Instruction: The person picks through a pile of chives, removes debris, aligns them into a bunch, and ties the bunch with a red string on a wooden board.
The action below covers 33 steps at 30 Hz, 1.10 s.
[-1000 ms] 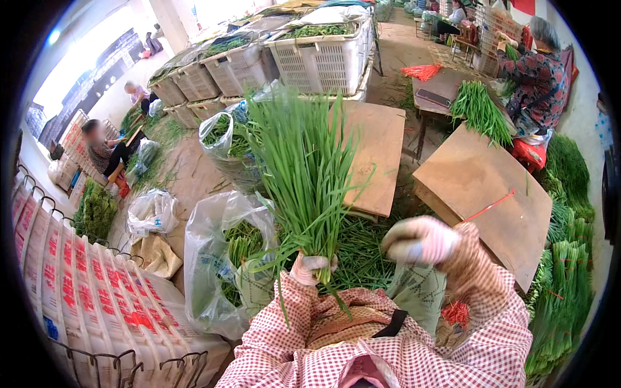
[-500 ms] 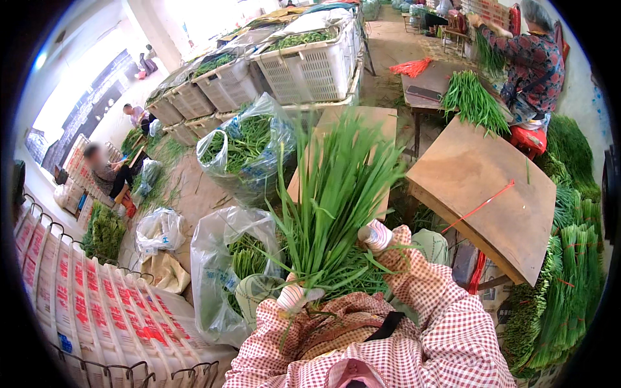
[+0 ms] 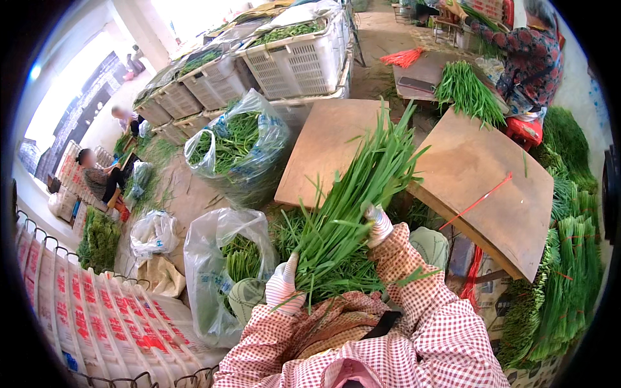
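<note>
A loose bunch of garlic chives (image 3: 352,207) lies across my lap, its long flat leaves slanting up to the far right. At its lower left end my left hand (image 3: 283,290), in a striped white glove, is closed against the stalks, the thumb side up. My right hand (image 3: 379,226), gloved alike, closes on the right edge of the bunch around mid-length; its fingertips are partly hidden by leaves. More cut leaves (image 3: 349,275) are heaped on my lap under the bunch. A few stray blades hang over my right sleeve.
A wooden board (image 3: 330,152) stands ahead, and a wooden table (image 3: 491,187) with a red tie is at right. Open plastic bags (image 3: 226,323) of greens sit at left. Tied bundles (image 3: 569,284) line the far right. White crates (image 3: 294,68) stand behind; a co-worker (image 3: 527,68) sits far right.
The bunch has tipped from nearly upright to a slant toward the right and come lower. My left hand has shifted slightly left; my right hand sits a little higher. The view has shifted slightly.
</note>
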Tool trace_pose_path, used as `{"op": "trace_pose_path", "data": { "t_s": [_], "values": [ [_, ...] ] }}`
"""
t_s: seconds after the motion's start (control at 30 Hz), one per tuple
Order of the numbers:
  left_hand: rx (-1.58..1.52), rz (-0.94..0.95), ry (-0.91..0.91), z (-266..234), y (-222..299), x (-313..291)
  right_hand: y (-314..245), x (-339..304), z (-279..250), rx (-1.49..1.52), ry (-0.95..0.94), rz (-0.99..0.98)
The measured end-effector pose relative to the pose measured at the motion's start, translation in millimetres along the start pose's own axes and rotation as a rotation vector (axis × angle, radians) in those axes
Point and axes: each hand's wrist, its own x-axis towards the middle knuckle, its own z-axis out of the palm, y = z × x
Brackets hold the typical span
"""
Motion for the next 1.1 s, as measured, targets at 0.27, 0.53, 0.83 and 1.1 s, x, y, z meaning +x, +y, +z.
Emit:
{"op": "trace_pose_path", "data": {
  "t_s": [0.27,0.53,0.83,1.1],
  "values": [
    [0.054,0.222,0.096,22,8,39,-74,21,34,-0.108,-0.020,0.012],
    [-0.039,0.386,0.176,52,4,109,-139,59,132,-0.412,0.233,-0.132],
    [0.121,0.022,-0.496,-12,-1,176,-144,152,148,-0.780,0.307,-0.194],
    [0.002,-0.614,-0.712,-139,-98,122,-137,203,95,-1.014,0.237,-0.115]
  ]
}}
